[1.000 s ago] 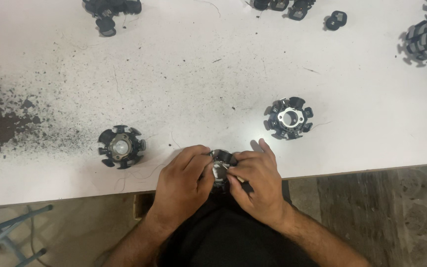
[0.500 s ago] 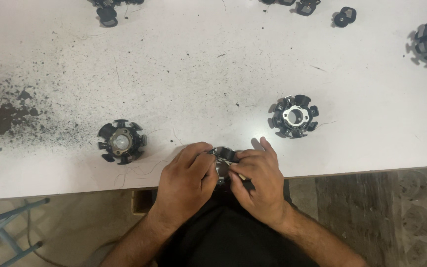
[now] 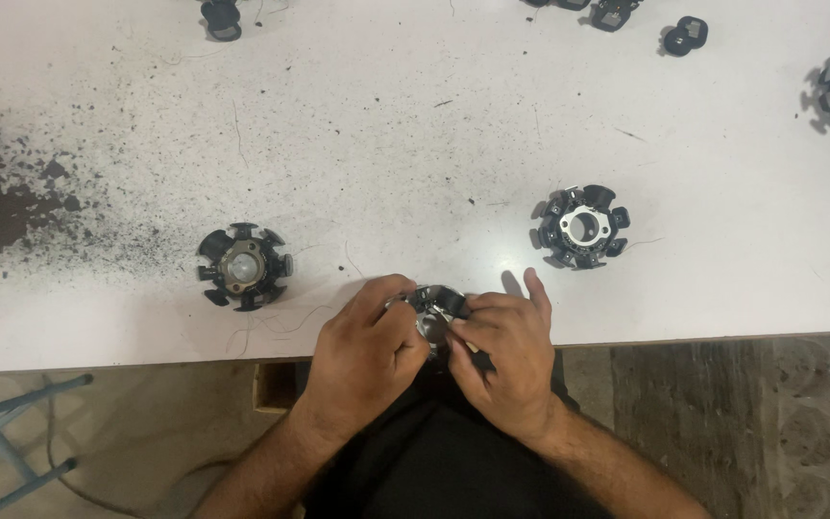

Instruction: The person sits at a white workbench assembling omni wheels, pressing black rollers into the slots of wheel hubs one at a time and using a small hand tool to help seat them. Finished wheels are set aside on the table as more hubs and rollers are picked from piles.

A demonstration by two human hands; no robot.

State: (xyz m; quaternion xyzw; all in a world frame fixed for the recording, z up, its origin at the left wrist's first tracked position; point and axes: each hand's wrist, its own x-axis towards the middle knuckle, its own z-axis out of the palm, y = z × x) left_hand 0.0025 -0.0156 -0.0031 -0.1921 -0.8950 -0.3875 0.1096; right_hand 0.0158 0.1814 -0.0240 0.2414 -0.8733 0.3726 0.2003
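We see a white bench (image 3: 415, 125), dusted with dark grit at its left. At its near edge, both hands grip one small black toothed ring (image 3: 437, 306) between them: left hand (image 3: 362, 360) closed on its left side, right hand (image 3: 501, 356) on its right. Two similar rings lie apart: one left (image 3: 242, 266), one far right (image 3: 583, 226).

Both forearms came in from below, wrists close together. Left hand (image 3: 365, 348) and right hand (image 3: 503, 358) were curled inward, fingertips nearly meeting, right index extended.
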